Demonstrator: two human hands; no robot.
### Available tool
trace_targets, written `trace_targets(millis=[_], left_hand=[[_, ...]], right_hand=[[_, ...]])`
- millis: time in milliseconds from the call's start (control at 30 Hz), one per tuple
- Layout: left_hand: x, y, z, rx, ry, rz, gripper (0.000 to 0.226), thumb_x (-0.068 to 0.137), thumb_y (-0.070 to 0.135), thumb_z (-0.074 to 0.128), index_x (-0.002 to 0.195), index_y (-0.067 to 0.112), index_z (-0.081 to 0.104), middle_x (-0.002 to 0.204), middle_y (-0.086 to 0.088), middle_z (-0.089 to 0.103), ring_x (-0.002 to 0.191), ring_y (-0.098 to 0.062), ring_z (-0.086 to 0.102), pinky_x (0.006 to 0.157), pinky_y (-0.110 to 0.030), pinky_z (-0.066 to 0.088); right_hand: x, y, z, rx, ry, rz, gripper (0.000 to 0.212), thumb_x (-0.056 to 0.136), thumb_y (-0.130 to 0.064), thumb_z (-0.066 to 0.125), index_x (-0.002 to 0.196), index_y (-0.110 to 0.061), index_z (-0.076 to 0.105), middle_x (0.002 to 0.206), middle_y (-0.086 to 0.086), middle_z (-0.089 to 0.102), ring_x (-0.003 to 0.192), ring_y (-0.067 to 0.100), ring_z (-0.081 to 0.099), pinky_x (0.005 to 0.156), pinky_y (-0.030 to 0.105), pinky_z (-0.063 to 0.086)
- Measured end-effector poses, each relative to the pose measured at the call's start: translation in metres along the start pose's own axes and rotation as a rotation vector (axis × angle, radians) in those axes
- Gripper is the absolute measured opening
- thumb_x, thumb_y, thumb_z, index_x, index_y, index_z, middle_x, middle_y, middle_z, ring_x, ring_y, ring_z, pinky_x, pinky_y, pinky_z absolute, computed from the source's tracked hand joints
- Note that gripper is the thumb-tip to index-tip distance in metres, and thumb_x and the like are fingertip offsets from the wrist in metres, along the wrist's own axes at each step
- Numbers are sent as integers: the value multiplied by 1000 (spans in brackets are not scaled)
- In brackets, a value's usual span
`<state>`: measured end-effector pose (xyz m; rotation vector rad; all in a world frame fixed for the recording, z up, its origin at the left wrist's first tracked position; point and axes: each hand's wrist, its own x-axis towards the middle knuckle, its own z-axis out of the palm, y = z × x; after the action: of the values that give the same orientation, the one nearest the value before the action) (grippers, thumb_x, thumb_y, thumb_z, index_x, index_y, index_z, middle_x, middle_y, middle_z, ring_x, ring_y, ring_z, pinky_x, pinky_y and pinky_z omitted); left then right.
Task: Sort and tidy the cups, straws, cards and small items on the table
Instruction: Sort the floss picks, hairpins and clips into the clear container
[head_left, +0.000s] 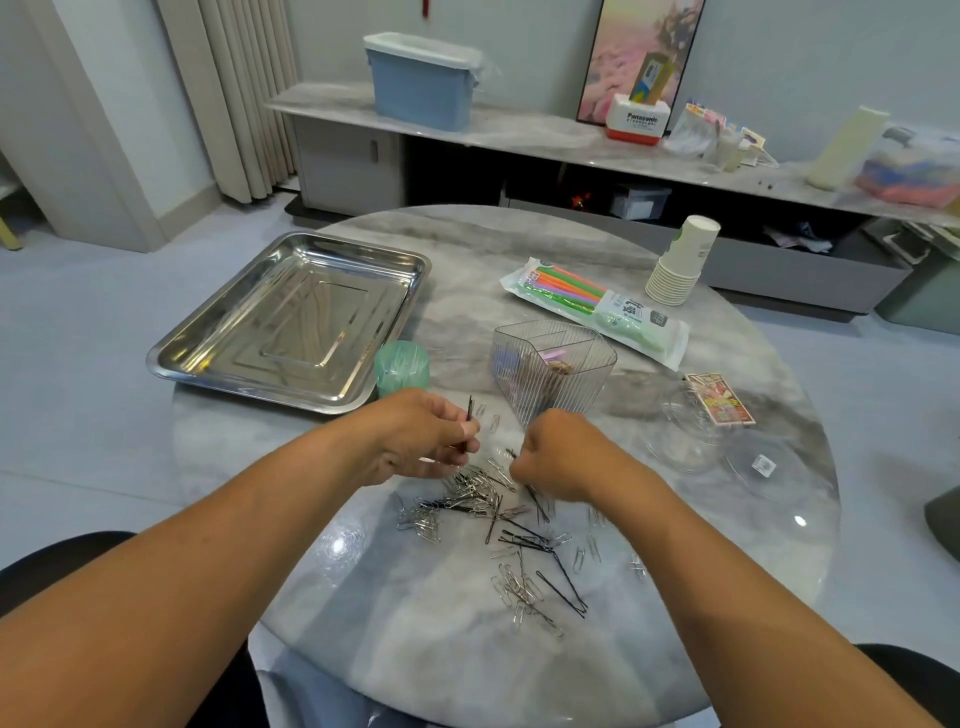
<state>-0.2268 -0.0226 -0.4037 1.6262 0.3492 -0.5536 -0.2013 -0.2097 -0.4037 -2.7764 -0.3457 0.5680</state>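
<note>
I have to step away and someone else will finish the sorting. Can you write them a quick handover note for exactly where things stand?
Left hand: grip pinches a few black hairpins, held above the pile.
Right hand: fingers curled down into the pile; whether it holds anything cannot be seen.
Mixed paper clips and hairpins lie scattered on the table.
Clear divided organizer already holds a few small items.
Steel tray has nothing in it.
Straw packet, stacked paper cups and card pack lie apart, untouched.
Left: separating clips from hairpins, then the rest.
</note>
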Motion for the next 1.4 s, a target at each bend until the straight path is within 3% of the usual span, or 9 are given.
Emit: trace_targets(millis=[200,367,667,800,900,1000,1100,1233,1400], left_hand=[[-2,2,9,-284,-78,26,9,99,-4,56,104,2,61,93,-17,72,82,-24,75,73,-34,64],[-2,1,19,-288,-84,142,11,97,-3,60,107,0,64,101,-22,75,90,-26,76,73,-30,64],[0,-1,24,-219,82,403,16,92,-9,65,99,2,73,87,-15,77,81,-21,76,74,-24,61],[0,8,26,-56,188,587,30,90,-10,66,109,13,70,81,-6,76,74,-11,75,69,-19,58],[0,18,24,143,239,716,57,89,-2,71,136,27,58,86,0,78,80,-11,76,79,-21,59],[4,28,22,199,192,734,78,89,8,75,153,33,39,93,5,78,86,-6,74,82,-17,57],[10,29,13,509,209,601,62,87,16,79,142,30,55,102,8,71,85,-4,66,77,-19,55],[11,11,0,1020,65,347,46,81,22,85,123,28,69,100,11,64,86,-9,61,69,-22,47],[13,-6,1,1187,48,303,44,77,34,85,117,37,69,97,14,57,89,-12,57,75,-28,48]], right_hand=[[-6,2,-31,796,10,-30,14,87,-10,70,74,-13,68,72,3,74,60,8,56,52,21,43],[-4,0,-20,965,50,-1,13,91,-11,73,79,-8,68,60,0,64,51,5,55,51,20,46],[-3,-8,-16,1192,108,-101,5,88,-3,76,85,1,75,73,15,72,63,17,69,62,21,58],[-4,-13,-25,1122,219,-152,7,85,-1,78,89,4,73,73,17,73,59,15,68,57,19,55],[-6,-15,-38,993,264,-208,8,90,-5,74,89,3,73,74,15,74,64,22,69,64,27,61],[-5,-10,-52,668,472,-301,9,91,-12,73,84,-7,74,71,4,71,63,15,68,64,27,56],[1,5,-69,214,746,-305,9,94,-18,71,98,-12,77,96,3,67,87,21,63,78,37,51],[13,25,-78,-218,607,-236,21,96,-29,68,113,-22,77,112,4,64,107,28,56,84,39,43],[13,19,-73,-383,485,-175,28,103,-34,55,128,-32,69,121,1,62,113,27,55,95,43,37]])
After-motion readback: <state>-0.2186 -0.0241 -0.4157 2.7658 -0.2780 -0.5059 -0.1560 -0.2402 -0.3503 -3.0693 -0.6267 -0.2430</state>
